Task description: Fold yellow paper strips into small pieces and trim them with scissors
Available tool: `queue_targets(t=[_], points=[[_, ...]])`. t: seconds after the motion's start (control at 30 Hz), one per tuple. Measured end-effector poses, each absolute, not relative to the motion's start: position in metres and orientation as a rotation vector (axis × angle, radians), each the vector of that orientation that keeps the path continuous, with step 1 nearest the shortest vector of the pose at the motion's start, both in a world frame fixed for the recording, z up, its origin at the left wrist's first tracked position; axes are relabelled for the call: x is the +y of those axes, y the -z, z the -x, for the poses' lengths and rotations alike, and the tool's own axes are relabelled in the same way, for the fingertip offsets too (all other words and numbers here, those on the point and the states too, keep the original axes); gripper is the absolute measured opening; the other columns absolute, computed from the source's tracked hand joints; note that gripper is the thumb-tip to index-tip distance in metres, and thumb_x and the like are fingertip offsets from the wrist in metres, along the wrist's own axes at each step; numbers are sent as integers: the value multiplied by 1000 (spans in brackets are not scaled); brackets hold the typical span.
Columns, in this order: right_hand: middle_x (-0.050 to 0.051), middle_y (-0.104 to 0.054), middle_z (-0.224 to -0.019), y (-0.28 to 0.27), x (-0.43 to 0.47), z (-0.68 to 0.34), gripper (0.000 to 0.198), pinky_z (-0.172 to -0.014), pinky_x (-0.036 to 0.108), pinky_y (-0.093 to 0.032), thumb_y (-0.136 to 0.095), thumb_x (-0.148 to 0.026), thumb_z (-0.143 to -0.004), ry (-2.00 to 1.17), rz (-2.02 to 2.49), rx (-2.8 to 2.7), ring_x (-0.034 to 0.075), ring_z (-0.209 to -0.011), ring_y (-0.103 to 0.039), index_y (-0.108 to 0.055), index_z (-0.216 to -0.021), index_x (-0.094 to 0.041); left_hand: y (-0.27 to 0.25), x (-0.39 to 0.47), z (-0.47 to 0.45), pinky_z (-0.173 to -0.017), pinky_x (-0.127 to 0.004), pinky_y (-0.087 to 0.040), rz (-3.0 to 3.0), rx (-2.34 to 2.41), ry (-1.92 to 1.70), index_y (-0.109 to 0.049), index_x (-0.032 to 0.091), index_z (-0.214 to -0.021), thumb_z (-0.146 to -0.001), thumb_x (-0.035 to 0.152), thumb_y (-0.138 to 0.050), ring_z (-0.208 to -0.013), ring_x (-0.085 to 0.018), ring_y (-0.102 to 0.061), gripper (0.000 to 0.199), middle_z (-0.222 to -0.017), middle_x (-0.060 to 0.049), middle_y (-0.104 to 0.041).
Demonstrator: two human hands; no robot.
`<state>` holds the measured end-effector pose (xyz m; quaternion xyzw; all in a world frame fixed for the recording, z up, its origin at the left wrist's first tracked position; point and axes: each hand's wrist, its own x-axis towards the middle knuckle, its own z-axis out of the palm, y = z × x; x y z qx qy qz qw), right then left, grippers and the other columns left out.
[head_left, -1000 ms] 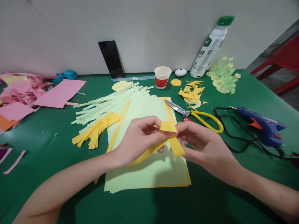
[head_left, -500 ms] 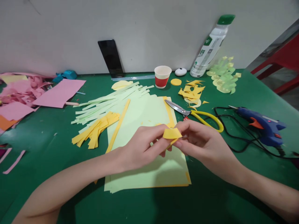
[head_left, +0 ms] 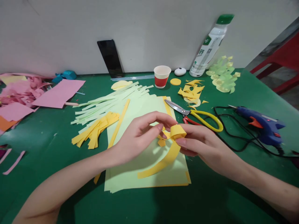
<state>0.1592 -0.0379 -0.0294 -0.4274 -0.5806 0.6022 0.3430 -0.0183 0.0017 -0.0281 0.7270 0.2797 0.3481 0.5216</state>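
Note:
My right hand (head_left: 205,143) pinches a yellow paper strip (head_left: 178,132) between thumb and fingers. Its top end is folded into a small loop, and a long curved tail hangs down to the left over light green paper sheets (head_left: 144,168). My left hand (head_left: 142,135) is just left of the loop, thumb and index finger apart; the index fingertip is close to the loop, and I cannot tell if it touches. Below the left fingers lie small folded yellow paper pieces (head_left: 161,142) on the sheets.
Scissors (head_left: 205,120) lie right of the sheets, beside a blue glue gun (head_left: 261,124) with its cord. Yellow strips (head_left: 95,129) and green strips (head_left: 112,101) lie left. Behind stand a paper cup (head_left: 162,77), a phone (head_left: 110,58) and a bottle (head_left: 210,46). Pink paper (head_left: 60,94) is far left.
The left hand has let go of the yellow strip and its fingers have spread. The strip's tail now hangs free, and the right hand alone holds the loop, slightly farther right.

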Motion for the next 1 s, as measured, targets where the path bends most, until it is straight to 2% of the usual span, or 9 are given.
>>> queue_targets(t=[0.1,0.37,0.47,0.57,0.73,0.87,0.93,1.0], points=[[-4,-33,-61,31,-38,-160,15,-44,21,-22,-47,-23,-83,-1578,1143,-1489,8,-51,-26,-53,-70,-17,28,1,19,-72,-19,-48,-1697,626,-829,-61,18,-88,-90,17,-42,-84,-11,-58,19,-91,-2,-62],[-2,-31,-56,28,-36,-157,28,-44,23,-25,-45,-31,-81,-1467,1306,-1512,9,-51,-28,-42,-56,-18,27,0,16,-69,-19,-48,-1670,703,-826,-61,17,-83,-86,17,-50,-77,-10,-59,11,-83,-1,-63],[-2,-30,-55,25,-36,-156,27,-44,23,-23,-42,-28,-79,-1346,1331,-1597,9,-50,-25,-38,-54,-19,27,-1,15,-68,-18,-49,-1631,721,-807,-61,18,-86,-83,23,-57,-78,-10,-59,7,-87,-1,-64],[-2,-33,-54,24,-37,-155,24,-45,24,-24,-42,-23,-74,-1175,1350,-1698,10,-50,-28,-34,-52,-19,27,0,14,-70,-19,-50,-1596,725,-763,-61,19,-88,-79,28,-62,-77,-10,-59,13,-88,-1,-64],[-2,-34,-50,24,-37,-156,26,-44,26,-23,-41,-23,-77,-988,1344,-1794,11,-48,-31,-36,-52,-20,28,0,15,-69,-20,-50,-1643,761,-739,-60,17,-88,-84,24,-55,-77,-11,-60,9,-88,-2,-64],[-3,-33,-50,23,-37,-161,30,-44,25,-27,-43,-23,-82,-1084,1228,-1737,10,-47,-32,-38,-52,-20,29,-3,15,-66,-19,-48,-1668,734,-995,-56,20,-99,-90,20,-44,-73,-8,-55,15,-88,-1,-58],[-1,-46,-56,23,-40,-161,28,-50,24,-36,-43,-24,-86,-1286,1003,-1771,11,-53,-43,-47,-58,-19,30,-6,13,-61,-18,-47,-1600,714,-1013,-54,20,-100,-91,21,-41,-66,-7,-52,16,-82,0,-55],[5,-63,-80,24,-45,-157,23,-66,26,-46,-43,-25,-89,-1519,732,-1829,14,-72,-57,-58,-74,-17,33,-8,10,-57,-18,-46,-1524,740,-929,-52,19,-98,-91,23,-40,-61,-7,-52,15,-75,2,-53]])
